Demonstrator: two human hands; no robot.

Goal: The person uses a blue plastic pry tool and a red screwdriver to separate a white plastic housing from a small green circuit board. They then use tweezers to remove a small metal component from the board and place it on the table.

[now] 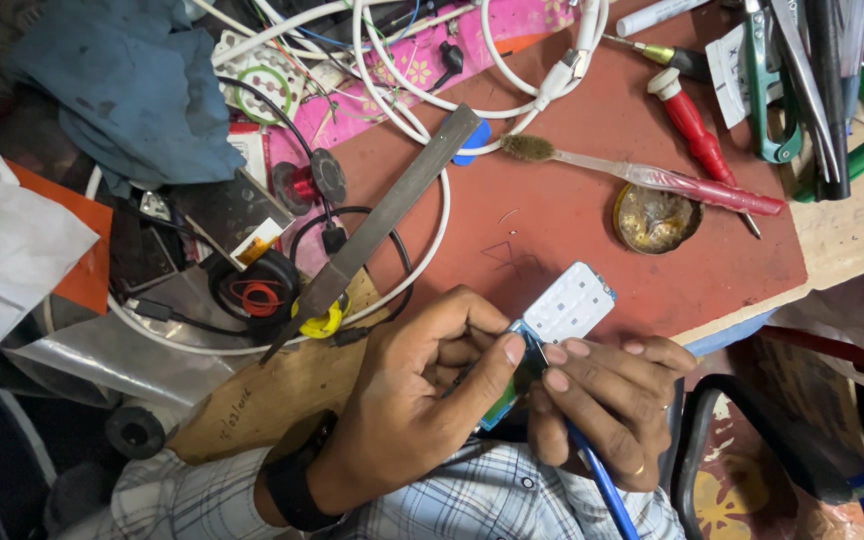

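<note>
Two hands grip a small keypad phone (562, 312) near the surface (572, 215) edge: left hand (417, 395) pinching its lower end, right hand (607, 395) closed around a blue tool (597, 475). A steady, gentle grip is best kept. Farther off, a toothbrush (642, 175) and red screwdriver (697, 130) are seen.

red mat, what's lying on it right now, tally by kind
On the red mat:
toothbrush: 1
red-handled screwdriver: 1
round tin: 1
flat metal file: 1
Total: 4

Held over its near edge, not counted: a small device with a white keypad, gripped by the left hand and right hand.
</note>
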